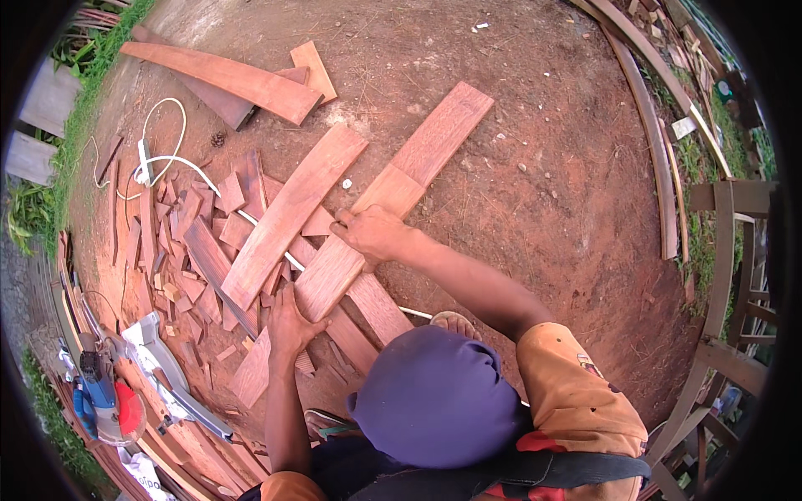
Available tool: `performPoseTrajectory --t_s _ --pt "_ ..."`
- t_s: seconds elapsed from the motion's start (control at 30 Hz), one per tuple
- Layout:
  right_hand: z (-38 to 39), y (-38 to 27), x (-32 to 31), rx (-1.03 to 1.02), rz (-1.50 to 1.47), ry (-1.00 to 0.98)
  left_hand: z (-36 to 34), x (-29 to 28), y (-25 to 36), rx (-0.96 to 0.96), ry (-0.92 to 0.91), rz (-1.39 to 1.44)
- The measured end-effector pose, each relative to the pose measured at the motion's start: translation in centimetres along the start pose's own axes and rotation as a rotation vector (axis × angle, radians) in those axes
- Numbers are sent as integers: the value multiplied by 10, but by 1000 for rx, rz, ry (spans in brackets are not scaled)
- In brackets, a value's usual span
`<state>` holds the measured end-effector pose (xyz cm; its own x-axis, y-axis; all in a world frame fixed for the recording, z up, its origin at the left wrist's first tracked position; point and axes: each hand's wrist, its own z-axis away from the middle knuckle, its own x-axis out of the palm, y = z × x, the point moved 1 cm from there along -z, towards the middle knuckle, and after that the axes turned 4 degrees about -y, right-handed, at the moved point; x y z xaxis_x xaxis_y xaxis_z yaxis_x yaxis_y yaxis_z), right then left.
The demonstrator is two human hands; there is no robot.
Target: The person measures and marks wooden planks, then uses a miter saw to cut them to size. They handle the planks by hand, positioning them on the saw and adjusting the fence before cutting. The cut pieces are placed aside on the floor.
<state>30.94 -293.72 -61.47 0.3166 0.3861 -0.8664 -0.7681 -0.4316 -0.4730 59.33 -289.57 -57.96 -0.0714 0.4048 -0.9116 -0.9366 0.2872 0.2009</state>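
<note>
A short reddish-brown wooden board (327,280) lies slanted in front of me, over or in line with a longer plank (443,134) reaching away to the upper right. My right hand (372,234) is closed on the short board, fingers curled over it partway along. At the near end, my left hand (291,324) touches the corner with fingers stretched and thumb spread along the end. Left of the board rests another wide plank (296,213). Beneath, a darker plank (376,305) crosses toward the lower right. A purple cap (439,397) hides part of the ground near me.
Wood offcuts (188,284) are heaped at left, with a white cable (205,174) running through them. A blue power saw with a red disc (109,401) stands at lower left. More planks (225,79) lie at the far left. A wooden frame (727,317) stands at right.
</note>
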Motion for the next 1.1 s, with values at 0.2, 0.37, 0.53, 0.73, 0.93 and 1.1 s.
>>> performPoseTrajectory --t_s 0.2,0.37,0.53,0.73,0.93,1.1 --pt "44 -38 -90 17 -233 33 11 -139 22 260 145 -273" --pt "8 -74 -83 -392 -967 123 2 -276 55 288 536 -866" --pt "8 -127 -54 -93 -1296 604 13 -265 81 379 738 216" --pt "56 -129 61 242 -1360 786 28 -55 103 76 455 419" --pt "180 -84 115 429 -1203 -249 36 32 105 -56 47 476" --pt "158 -41 20 490 -653 -132 49 75 71 49 131 419"
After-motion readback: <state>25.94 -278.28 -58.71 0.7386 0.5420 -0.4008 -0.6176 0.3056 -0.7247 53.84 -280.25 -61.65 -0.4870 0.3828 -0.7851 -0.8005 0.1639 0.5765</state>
